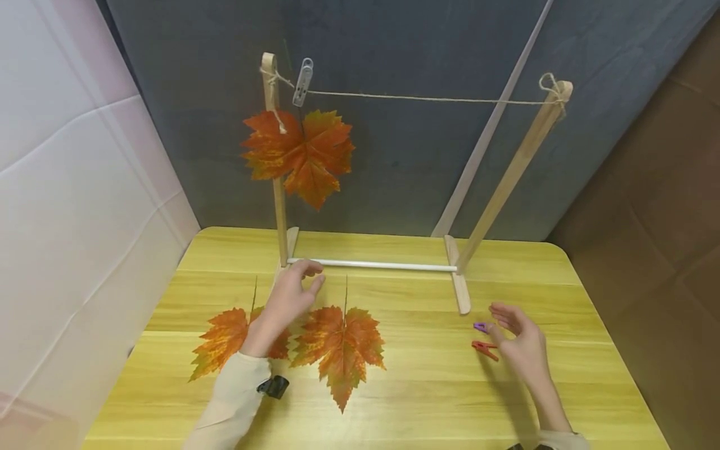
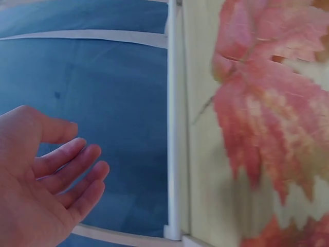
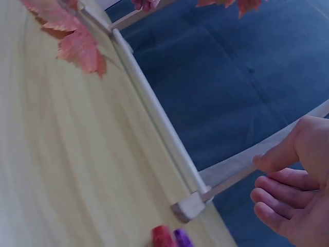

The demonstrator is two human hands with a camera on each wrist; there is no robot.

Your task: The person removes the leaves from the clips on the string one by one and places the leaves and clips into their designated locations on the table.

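Note:
My left hand hovers above the table near the stand's left foot, fingers loosely bent around nothing. Below its wrist lies one orange-red maple leaf, partly hidden by the arm. A second maple leaf lies just right of it, stem pointing away. My right hand is held above the right side of the table, fingers relaxed, with nothing in them. Beside its thumb are a purple clothespin and a red clothespin. A third leaf hangs at the string's left end below a grey clothespin.
The wooden stand has a left post, a right post and a white crossbar low between them. A thin string is tied between the post tops. Dark cloth backs the table.

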